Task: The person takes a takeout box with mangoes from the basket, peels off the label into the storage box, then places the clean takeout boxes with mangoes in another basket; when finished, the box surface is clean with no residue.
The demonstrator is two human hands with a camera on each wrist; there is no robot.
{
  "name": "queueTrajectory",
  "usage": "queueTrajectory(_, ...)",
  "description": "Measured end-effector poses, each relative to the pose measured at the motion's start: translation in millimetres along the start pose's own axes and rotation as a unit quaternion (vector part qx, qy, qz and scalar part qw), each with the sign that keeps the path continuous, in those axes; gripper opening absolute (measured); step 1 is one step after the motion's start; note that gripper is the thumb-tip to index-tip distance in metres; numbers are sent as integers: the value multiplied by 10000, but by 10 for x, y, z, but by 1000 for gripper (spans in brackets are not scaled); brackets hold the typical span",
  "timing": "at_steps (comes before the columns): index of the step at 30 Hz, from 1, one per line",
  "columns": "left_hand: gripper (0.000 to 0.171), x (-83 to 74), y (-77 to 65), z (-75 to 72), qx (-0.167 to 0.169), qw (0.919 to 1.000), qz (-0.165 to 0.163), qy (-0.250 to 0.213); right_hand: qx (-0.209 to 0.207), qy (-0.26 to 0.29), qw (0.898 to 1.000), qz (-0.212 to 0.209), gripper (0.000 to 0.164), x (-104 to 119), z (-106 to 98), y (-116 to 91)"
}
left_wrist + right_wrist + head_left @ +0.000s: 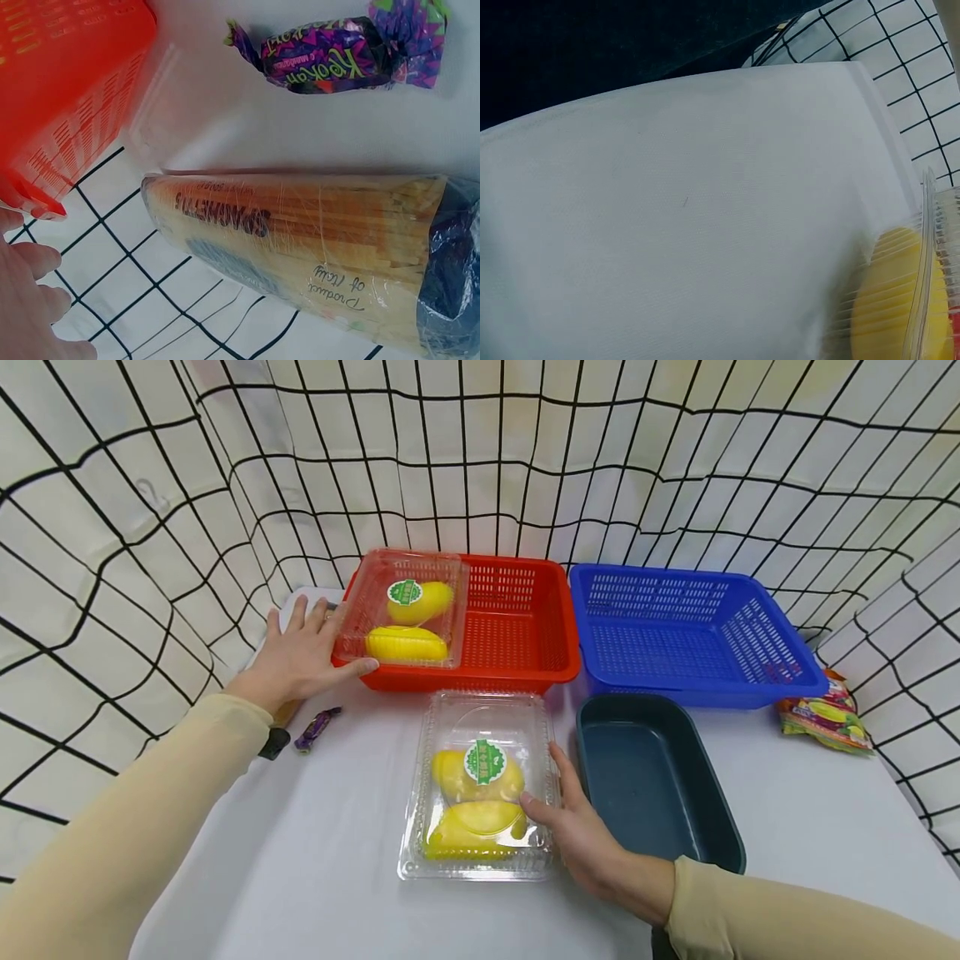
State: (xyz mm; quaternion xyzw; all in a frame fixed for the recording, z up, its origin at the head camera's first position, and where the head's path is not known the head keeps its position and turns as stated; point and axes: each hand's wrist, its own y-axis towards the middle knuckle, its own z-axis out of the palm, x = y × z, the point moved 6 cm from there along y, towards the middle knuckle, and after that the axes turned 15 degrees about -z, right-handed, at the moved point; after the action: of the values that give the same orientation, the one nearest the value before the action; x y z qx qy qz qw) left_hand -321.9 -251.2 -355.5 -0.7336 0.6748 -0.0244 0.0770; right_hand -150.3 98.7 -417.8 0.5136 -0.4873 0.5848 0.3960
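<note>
A clear plastic clamshell box (pixel 480 714) with two yellow mangoes, one bearing a green round sticker, is in front of the baskets. My right hand (pixel 592 839) grips its right edge, thumb over the lid and fingers along the side. Part of that box shows at the lower right of the right wrist view, a mango (pixel 889 300) inside. A second clamshell box (pixel 457 610) with mangoes sits in the left part of the red basket (pixel 517 678). Spread fingers mark my left hand (pixel 300 652) beside that basket's left end, its thumb at the front rim.
A blue basket (pixel 697 693) stands right of the red one, with a dark teal tray (pixel 637 802) before it. Bright snack packets (pixel 828 718) lie far right. Left are a wrapped candy (pixel 322 56) and a spaghetti pack (pixel 300 247). Black wire mesh (pixel 501 464) surrounds the table.
</note>
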Motion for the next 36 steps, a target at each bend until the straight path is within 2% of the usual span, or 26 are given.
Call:
queueTrajectory(11, 111, -2, -2, 23, 111, 9994, 1, -330, 8, -30, 10000, -7, 88, -35, -2, -13)
queueTrajectory(14, 111, -57, -31, -53, -145, 9994, 67, -299, 13, -46, 10000, -4, 88, -32, -3, -15)
queueTrajectory(17, 110, -167, -77, -183, -608, 9977, 202, -219, 21, -19, 10000, -17, 87, -26, -4, -20)
queueTrajectory(20, 109, -326, -149, -315, -991, 9943, 330, -218, 11, 11, 10000, -49, 87, -18, -7, -22)
queueTrajectory(23, 106, -513, -220, -392, -1184, 9915, 516, -170, 2, 24, 10000, -94, 86, -11, -8, -20)
queueTrajectory(26, 105, -712, -277, -376, -1227, 9884, 895, 41, 25, 27, 9999, -105, 85, -9, -8, -18)
queueTrajectory(31, 103, -1114, -423, -176, -1073, 9777, 1795, 194, 58, 32, 9999, -77, 85, -15, -13, -19)
queueTrajectory(33, 99, -1292, -521, -75, -1024, 9686, 2263, 119, 69, 40, 10000, -57, 86, -17, -15, -20)
queueTrajectory(36, 93, -1542, -715, 77, -966, 9451, 3121, 72, 79, 47, 10000, -28, 86, -18, -19, -23)
